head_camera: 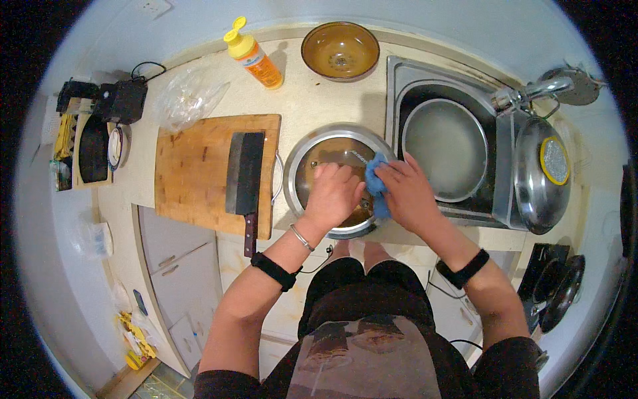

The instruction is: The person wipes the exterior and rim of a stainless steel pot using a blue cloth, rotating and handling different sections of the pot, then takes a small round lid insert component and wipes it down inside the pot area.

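A round glass lid with a steel rim (311, 136) lies in front of me at the counter's front edge. My left hand (333, 194) is closed over the lid's middle, where a knob would be hidden beneath the fingers. In my right hand (411, 194) is a crumpled blue cloth (376, 177), pressed against the right side of the lid. Left of the lid, a cleaver (245, 174) rests on a wooden cutting board (192, 169), its handle jutting past the front edge.
To the right, a metal basin (443, 149) with cloudy liquid sits in the sink (396, 75) under a faucet (533, 92). A wok-shaped lid (531, 179) stands beside it. Behind are a brown glass bowl (340, 47), an orange-yellow bottle (256, 60) and a clear plastic bag (192, 97).
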Available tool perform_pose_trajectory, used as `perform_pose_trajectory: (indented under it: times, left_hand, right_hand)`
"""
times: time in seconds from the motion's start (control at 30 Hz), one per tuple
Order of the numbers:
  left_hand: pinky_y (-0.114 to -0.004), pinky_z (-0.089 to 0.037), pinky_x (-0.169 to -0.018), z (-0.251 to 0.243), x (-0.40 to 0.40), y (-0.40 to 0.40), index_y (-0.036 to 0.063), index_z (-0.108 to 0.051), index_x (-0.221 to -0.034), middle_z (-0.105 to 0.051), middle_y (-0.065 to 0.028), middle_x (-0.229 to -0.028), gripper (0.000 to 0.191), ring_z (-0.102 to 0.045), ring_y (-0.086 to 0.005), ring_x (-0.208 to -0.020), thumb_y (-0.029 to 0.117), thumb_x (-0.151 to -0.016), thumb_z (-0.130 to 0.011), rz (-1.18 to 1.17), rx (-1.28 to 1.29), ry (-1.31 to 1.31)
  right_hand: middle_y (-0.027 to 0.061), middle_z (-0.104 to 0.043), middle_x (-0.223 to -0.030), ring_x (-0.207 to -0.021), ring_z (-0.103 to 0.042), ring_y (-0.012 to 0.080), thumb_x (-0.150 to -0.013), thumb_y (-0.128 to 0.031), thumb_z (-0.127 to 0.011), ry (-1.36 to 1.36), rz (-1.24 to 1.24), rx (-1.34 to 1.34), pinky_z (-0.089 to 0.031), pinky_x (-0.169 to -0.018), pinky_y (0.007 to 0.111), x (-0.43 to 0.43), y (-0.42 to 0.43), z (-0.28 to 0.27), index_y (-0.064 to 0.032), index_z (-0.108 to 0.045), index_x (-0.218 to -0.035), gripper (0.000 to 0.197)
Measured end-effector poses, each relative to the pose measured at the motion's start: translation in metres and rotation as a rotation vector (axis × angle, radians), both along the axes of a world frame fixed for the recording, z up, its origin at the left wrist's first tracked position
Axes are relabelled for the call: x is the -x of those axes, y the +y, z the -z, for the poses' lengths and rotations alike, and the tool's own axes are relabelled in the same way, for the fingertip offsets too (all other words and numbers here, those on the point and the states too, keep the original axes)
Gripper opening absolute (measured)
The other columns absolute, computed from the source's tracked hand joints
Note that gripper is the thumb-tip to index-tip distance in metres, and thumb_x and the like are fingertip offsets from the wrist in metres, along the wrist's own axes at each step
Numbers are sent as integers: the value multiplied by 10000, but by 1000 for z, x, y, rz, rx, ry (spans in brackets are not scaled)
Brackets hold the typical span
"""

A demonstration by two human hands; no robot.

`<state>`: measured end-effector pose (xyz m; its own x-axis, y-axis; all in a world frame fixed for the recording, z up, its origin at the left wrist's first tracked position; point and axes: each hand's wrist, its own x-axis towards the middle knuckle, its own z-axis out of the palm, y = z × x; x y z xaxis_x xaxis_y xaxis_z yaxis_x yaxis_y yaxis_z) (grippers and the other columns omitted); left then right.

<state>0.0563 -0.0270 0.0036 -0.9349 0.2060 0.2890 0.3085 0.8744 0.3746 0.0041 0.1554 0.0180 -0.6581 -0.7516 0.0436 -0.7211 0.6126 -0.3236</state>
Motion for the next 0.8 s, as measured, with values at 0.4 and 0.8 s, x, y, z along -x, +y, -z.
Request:
perform_pose_trajectory:
  times: [0.4,0.8]
  left_hand:
    - [-403,-359,-722,-3,3,2,85,-572,-673,-492,-70,-734,119,-478,-259,-756,168,-747,-613,-1,57,15]
    - [-412,-346,-718,-8,5,4,75,-557,-675,-506,-89,-758,147,-482,-276,-761,171,-784,-573,28,129,-40]
  right_hand:
    - [138,-613,-1032,-1054,-523,280,-729,-50,-533,-35,-16,75,-289,-1046,448,29,-19,18,-22,-503,-1137,410]
    - [157,-591,-1108,-1084,-513,271,-738,-66,-544,34,28,271,-311,-1036,446,10,-8,24,-25,-577,-1066,332]
